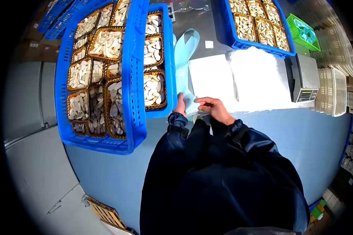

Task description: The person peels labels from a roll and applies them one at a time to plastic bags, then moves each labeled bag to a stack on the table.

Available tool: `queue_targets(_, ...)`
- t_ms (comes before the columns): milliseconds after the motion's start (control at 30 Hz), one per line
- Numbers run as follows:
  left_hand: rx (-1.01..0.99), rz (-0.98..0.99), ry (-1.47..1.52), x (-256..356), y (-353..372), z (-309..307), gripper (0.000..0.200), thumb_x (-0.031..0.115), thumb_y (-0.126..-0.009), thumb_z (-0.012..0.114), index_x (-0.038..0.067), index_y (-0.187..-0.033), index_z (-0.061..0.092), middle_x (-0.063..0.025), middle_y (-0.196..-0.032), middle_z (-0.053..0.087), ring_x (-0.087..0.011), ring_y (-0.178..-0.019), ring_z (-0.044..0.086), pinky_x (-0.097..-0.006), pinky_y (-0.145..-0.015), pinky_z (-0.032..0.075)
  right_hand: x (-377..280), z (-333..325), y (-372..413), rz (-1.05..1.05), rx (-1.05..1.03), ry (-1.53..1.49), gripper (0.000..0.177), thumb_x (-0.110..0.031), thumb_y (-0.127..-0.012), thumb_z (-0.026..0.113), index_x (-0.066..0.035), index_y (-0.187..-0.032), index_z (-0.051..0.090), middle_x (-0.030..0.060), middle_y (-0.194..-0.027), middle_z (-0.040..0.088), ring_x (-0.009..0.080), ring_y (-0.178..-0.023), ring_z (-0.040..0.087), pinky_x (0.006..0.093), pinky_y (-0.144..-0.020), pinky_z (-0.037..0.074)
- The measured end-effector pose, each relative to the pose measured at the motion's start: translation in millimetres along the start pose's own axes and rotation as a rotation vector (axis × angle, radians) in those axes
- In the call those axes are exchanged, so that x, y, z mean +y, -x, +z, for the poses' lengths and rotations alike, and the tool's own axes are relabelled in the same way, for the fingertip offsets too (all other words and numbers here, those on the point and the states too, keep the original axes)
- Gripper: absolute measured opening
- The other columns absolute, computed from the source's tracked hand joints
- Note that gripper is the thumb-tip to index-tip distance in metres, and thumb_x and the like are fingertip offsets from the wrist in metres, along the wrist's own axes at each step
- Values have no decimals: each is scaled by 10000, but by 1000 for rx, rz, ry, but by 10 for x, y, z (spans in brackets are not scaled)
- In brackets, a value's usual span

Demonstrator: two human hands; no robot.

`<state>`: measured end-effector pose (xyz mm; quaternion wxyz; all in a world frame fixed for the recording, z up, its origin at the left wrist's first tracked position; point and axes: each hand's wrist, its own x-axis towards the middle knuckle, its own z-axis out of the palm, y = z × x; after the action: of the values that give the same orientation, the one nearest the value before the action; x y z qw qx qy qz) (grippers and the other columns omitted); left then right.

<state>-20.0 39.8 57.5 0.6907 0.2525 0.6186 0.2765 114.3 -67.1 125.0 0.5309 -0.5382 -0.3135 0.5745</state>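
Note:
A limp piece of light blue plastic (183,70), looped over at its far end, lies along the table between the blue crates and the white sheets. My left hand (179,105) grips its near left edge, with the thumb on top and the other fingers mostly hidden. On the opposite side, my right hand (217,109) has its thumb and forefinger curled together at the plastic's near right edge. Just beyond the right hand are two stacks of thin white sheets, a left stack (211,76) and an overexposed right stack (259,78).
On the left, a tall blue crate (134,78) and a lower blue crate (169,58) hold brown baskets of pale, mushroom-like pieces. Another filled blue crate (259,46) stands at back right. A digital scale (306,74), green basket (302,33) and stacked white trays (333,92) sit right.

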Motion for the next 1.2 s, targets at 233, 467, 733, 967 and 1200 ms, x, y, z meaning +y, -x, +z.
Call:
queue_targets(233, -180, -154, 149, 153, 281, -1, 465, 369, -828, 584, 70, -1165, 466, -97, -1069, 565, -237, -872, 620, -379, -688, 515, 231, 55, -56, -42, 196, 120, 177, -12, -807, 617, -5, -982, 640, 33, -825, 615, 86, -757, 550, 232, -689, 452)
queue_targets(467, -139, -46, -45, -179, 48, -73, 352, 224, -829, 557, 15, -1098, 470, -127, -1007, 551, -249, -796, 621, -386, -614, 534, 197, 52, 16, -156, 171, 401, 181, -9, -798, 625, 4, -978, 628, 36, -897, 611, 97, -809, 556, 222, -720, 447)
queue_targets(733, -170, 173, -127, -559, -215, -97, 505, 293, -893, 504, -36, -1257, 387, -178, -1190, 514, -248, -1089, 483, -309, -921, 352, 102, -839, -400, 21, 545, 228, 115, -97, -835, 584, 7, -879, 603, 24, -703, 595, 82, -610, 521, 234, -579, 433)
queue_targets(967, -194, 294, -444, -301, -151, 274, 535, 319, -908, 433, -44, -1292, 353, -198, -1303, 425, -303, -1216, 398, -332, -993, 308, 212, -941, -655, 64, 412, 546, 88, -68, -808, 600, -4, -867, 586, 19, -771, 609, 75, -727, 551, 215, -678, 444)
queue_targets(1200, -281, 372, -495, -157, -397, 338, 422, 259, -926, 409, -21, -1241, 420, -147, -1196, 514, -271, -1088, 481, -326, -920, 356, 350, -870, -611, 107, 505, 120, 118, -66, -787, 617, -12, -890, 599, 38, -776, 616, 95, -702, 566, 228, -637, 448)
